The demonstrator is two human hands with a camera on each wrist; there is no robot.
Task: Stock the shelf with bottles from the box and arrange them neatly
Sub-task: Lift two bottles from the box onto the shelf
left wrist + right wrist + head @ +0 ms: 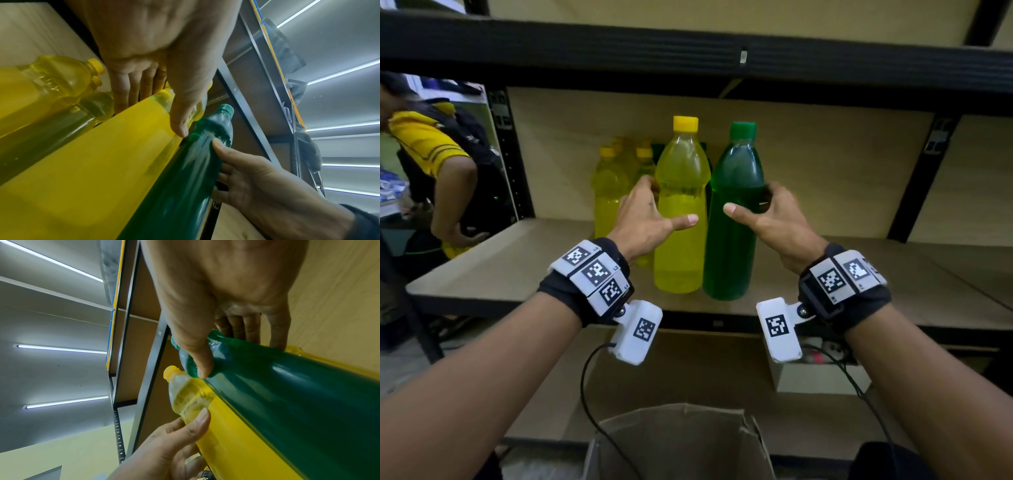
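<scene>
1. Nearest the head camera, at 6 o'clock, the open cardboard box [681, 442] sits below the forearms, with its flaps up.
2. The left hand [643, 214] wraps the yellow bottle [681, 212] at mid-height: the thumb lies across the front and the fingers reach round the back at 9 o'clock of the bottle.
3. The right hand [774, 216] holds the green bottle [734, 219] in the same way, its thumb on the front and its fingers round the 3 o'clock side.
4. Both bottles stand upright near the front edge of the shelf board [517, 260], touching side by side, the green one at 3 o'clock of the yellow.
5. More yellow bottles [609, 185] stand behind, at 10 o'clock of the held pair.
6. The left wrist view shows the left hand's thumb [180, 113] pressed on the yellow bottle and its fingers [131, 87] behind it, hidden from the head view.
7. The right wrist view shows the right thumb [197, 356] on the green bottle's shoulder, just below its cap.
8. A person in a yellow shirt [424, 144] stands at 9 o'clock, beyond the rack.
</scene>
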